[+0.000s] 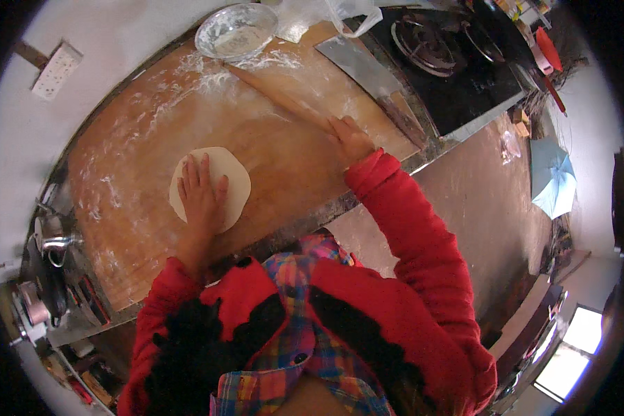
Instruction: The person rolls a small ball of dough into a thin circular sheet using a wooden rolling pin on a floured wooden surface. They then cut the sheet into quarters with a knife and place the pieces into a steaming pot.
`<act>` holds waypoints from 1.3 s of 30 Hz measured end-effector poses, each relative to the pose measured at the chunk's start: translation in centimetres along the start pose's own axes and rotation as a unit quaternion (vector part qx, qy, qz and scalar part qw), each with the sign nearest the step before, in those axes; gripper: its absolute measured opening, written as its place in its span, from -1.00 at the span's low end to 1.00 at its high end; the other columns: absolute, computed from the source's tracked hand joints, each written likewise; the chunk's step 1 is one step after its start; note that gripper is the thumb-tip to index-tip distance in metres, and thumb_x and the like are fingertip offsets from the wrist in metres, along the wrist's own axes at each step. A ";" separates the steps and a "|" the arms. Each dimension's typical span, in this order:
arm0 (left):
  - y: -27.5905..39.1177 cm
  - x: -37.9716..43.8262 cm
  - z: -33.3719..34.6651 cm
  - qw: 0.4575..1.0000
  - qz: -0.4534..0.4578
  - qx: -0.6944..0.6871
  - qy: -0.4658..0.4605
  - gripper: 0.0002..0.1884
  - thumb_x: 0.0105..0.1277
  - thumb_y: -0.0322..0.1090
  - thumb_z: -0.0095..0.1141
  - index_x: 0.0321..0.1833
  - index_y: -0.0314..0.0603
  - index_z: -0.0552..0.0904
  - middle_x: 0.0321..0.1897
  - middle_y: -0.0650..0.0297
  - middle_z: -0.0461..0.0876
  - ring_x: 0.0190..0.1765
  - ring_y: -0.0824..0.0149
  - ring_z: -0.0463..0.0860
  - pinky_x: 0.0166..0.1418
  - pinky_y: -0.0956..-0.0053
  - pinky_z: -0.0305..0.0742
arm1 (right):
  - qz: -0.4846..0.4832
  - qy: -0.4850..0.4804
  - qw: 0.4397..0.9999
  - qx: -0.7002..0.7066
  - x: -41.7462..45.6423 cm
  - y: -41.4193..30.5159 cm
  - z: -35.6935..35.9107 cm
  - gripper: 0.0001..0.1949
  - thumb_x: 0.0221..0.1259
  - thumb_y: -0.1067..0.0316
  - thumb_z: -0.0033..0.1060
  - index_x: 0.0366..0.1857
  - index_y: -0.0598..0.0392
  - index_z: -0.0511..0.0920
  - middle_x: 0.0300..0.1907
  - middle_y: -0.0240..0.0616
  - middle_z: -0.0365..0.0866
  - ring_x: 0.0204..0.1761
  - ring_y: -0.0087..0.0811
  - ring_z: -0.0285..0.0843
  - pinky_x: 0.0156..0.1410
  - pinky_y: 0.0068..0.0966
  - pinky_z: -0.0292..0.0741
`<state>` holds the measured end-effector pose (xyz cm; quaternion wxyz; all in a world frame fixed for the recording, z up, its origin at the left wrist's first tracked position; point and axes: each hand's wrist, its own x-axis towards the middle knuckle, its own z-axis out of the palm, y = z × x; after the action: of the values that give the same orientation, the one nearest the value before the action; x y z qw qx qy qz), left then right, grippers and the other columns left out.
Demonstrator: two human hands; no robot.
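A round, flat sheet of dough [237, 177] lies on the left half of a floured wooden board [291, 171]. My left hand [202, 192] rests flat on that dough with its fingers spread. At the board's right side, my right hand [351, 138] grips the near end of a tapered wooden rolling pin [286, 101]. The pin points away to the upper left, its far end close to a metal bowl [236, 32] dusted with flour. The dough and the pin are apart.
A wide-bladed knife [361, 65] lies along the board's right edge, beside a black gas stove [457, 93]. A plastic bag [312, 15] is beside the bowl. Pots [52, 234] stand past the board's left edge. The counter's front edge [333, 208] runs close to my body.
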<state>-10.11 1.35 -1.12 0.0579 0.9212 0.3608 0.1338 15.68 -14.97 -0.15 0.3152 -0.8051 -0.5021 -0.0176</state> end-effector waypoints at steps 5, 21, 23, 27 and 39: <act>0.1 -1.6 -1.2 1.000 0.004 -0.011 -0.023 -0.42 0.26 -0.04 -0.08 0.30 -0.11 0.23 0.36 0.03 0.04 0.39 0.01 0.04 0.38 0.05 -0.11 | 0.058 0.081 0.994 0.036 1.6 7.6 -1.0 -0.59 -0.06 0.20 0.21 -0.08 0.10 0.48 -0.15 -0.05 0.48 -0.19 -0.03 0.47 -0.07 -0.21 0.44; -1.3 -3.0 -2.9 0.995 -0.071 -0.066 0.022 -0.51 0.24 -0.15 0.01 0.20 -0.19 0.33 0.29 0.03 0.19 0.31 0.09 0.22 0.35 0.17 0.06 | 0.295 -0.116 0.939 0.134 -4.1 7.8 -10.9 -0.65 -0.17 0.25 0.24 -0.27 0.22 0.51 -0.53 -0.34 0.47 -0.46 -0.49 0.40 -0.35 -0.48 0.37; 0.2 -1.9 -4.0 0.981 -0.054 -0.185 0.027 -0.50 0.24 -0.19 0.02 0.21 -0.23 0.31 0.22 0.03 0.29 0.29 0.09 0.27 0.34 0.21 0.10 | 0.294 -0.038 0.933 0.205 -7.5 5.8 -11.2 -0.68 -0.17 0.30 0.26 -0.30 0.25 0.50 -0.55 -0.38 0.44 -0.49 -0.56 0.35 -0.39 -0.55 0.33; 9.2 0.9 -8.3 0.900 0.036 -0.430 -0.058 -0.50 0.24 -0.30 0.04 0.22 -0.31 0.29 0.11 0.03 0.43 0.24 0.14 0.33 0.30 0.26 0.15 | 0.226 -0.018 0.915 0.334 -8.1 -0.8 -10.7 -0.70 -0.15 0.43 0.25 -0.27 0.28 0.47 -0.52 -0.30 0.48 -0.44 -0.53 0.42 -0.37 -0.55 0.40; -2.0 -0.5 -15.3 0.852 -0.135 -0.501 -0.068 -0.80 0.26 -0.29 0.03 -0.52 -0.17 0.48 -0.70 0.48 0.35 -0.59 0.61 0.30 -0.54 0.63 0.17 | -0.142 -0.050 0.971 0.184 -7.8 -18.3 2.2 -0.44 -0.09 0.29 0.27 0.06 0.25 0.34 0.02 0.03 0.38 0.07 -0.04 0.32 0.15 -0.24 0.31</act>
<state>-16.17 2.69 13.01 0.5534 0.7165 0.3605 0.2245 -3.81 -14.63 4.35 0.4270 -0.6537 -0.6207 0.0706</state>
